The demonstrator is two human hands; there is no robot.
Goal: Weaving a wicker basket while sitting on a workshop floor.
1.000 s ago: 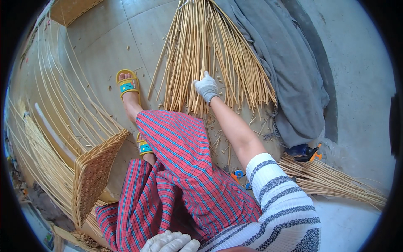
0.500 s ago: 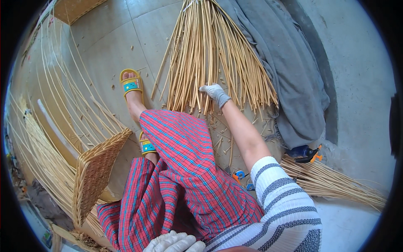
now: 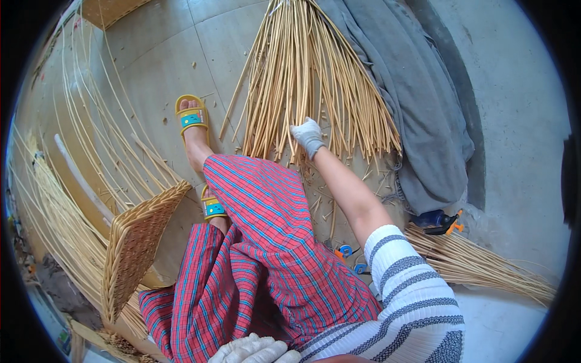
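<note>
While the bundle of smooth, slender tan canes (image 3: 290,78) fans toward you, its long axis running near to far, your knit-gloved right hand (image 3: 309,134) curls against it by the near tips, hold unclear; your gloved left hand (image 3: 254,351), well nearer, is half-bent, any grip hidden.

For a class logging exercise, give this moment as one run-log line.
right hand: gloved, touching loose ends of canes | left hand: gloved, at lower edge of view | grey cloth: beside canes
</note>
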